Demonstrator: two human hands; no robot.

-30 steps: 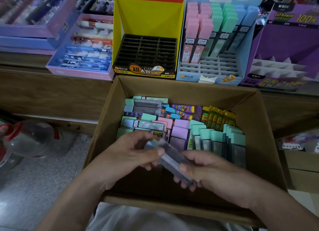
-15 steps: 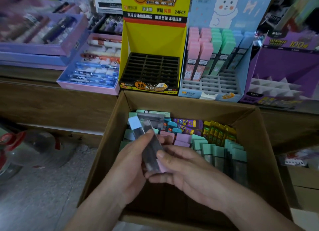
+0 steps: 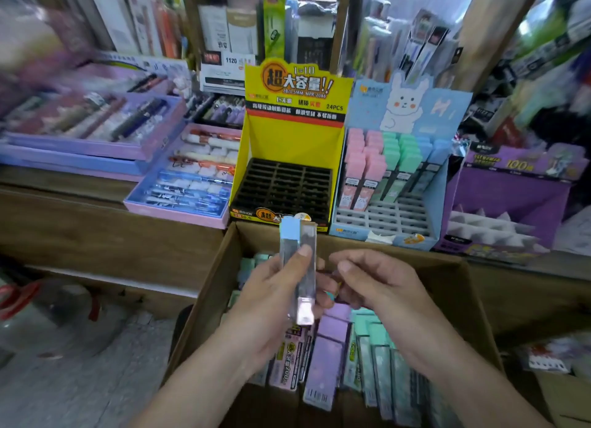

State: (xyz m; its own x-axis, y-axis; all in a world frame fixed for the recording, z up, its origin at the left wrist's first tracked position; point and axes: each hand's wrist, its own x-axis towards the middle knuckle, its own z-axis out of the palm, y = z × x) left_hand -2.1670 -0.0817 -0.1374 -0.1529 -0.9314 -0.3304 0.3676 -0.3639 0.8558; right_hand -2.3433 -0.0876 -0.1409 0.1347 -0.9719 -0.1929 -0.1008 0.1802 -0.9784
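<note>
Ahead, wooden counter (image 3: 96,235), stationery displays (image 3: 292,140); left hand (image 3: 271,296) grips cases (image 3: 299,245) above box (image 3: 470,299).

The two clear, slim plastic lead cases (image 3: 299,261) have been raised from slanted to upright in the left hand (image 3: 271,299); the right hand (image 3: 377,287) has released them.

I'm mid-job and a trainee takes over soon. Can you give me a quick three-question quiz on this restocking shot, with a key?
1. True or false: the black slotted tray of the yellow display has cases standing in it.
2. How does the left hand hold the two slim cases? A) upright over the cardboard box B) lying flat on the floor C) pushed into a display slot
3. Fill in: the upper cap of the leftmost held case is ___.
Key: 1 false; 2 A; 3 blue.
</note>
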